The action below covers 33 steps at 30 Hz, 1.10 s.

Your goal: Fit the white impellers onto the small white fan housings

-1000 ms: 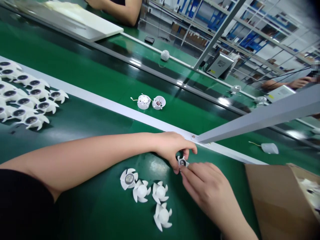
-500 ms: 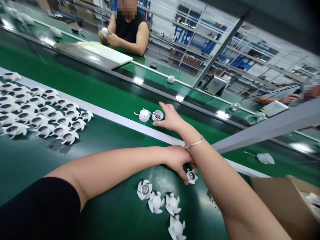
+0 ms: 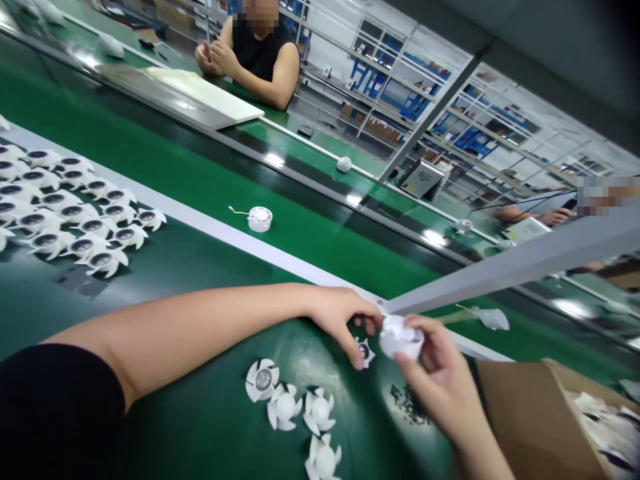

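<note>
My right hand (image 3: pixel 440 367) grips a round white plastic motor housing (image 3: pixel 400 338) between thumb and fingers, above the green worktop. Close by on its left, my left hand (image 3: pixel 345 319) is curved with thumb and fingers apart. A small white fan wheel (image 3: pixel 367 353) with a dark centre sits by the left thumb, partly covered by it; whether they touch I cannot tell. Several more fan wheels (image 3: pixel 284 405) lie nearer me, one showing its metal hub side. Below the right hand is a scatter of small dark screw-like pieces (image 3: pixel 409 403).
Rows of white fan wheels (image 3: pixel 83 247) cover the left of the worktop. Another housing (image 3: pixel 260 219) with a wire rests on the green belt (image 3: pixel 200 193). A cardboard box (image 3: pixel 535 413) of white parts stands right, below a slanted metal post (image 3: pixel 500 267). Two people sit across the line.
My right hand has come back from the belt toward my left hand, bringing one of the two housings there. The left hand stays by the fan wheel. The view has shifted slightly.
</note>
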Each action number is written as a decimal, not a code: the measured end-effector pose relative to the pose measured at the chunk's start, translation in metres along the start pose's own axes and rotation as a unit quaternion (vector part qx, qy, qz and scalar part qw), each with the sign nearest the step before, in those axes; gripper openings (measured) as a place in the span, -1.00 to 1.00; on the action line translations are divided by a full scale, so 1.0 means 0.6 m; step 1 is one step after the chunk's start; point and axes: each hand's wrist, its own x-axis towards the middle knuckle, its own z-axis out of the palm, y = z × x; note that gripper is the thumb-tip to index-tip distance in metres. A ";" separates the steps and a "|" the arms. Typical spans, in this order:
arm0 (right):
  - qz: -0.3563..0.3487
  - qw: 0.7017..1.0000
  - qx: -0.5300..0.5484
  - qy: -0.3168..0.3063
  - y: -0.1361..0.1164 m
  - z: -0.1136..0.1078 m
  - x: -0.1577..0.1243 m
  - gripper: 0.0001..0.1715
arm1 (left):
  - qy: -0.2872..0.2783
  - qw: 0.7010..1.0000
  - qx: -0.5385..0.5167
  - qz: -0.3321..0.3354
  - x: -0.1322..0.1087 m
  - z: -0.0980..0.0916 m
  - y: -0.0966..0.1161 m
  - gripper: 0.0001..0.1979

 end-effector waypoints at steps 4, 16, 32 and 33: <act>-0.034 0.996 -0.029 -0.081 0.003 0.009 -0.038 -0.70 | 0.087 0.986 -0.131 -0.056 0.004 -0.011 0.000 -0.65; -0.027 0.993 -0.088 -0.076 0.018 0.036 -0.038 -0.87 | 0.020 0.983 -0.036 -0.178 0.015 0.003 0.032 -0.62; 0.001 0.978 -0.207 0.027 0.055 -0.022 -0.029 -0.64 | -0.166 0.959 0.172 -0.153 -0.023 0.014 0.133 -0.61; 0.022 0.980 -0.198 0.007 0.059 -0.037 -0.031 -0.74 | -0.157 0.964 0.167 -0.135 -0.023 0.025 0.130 -0.62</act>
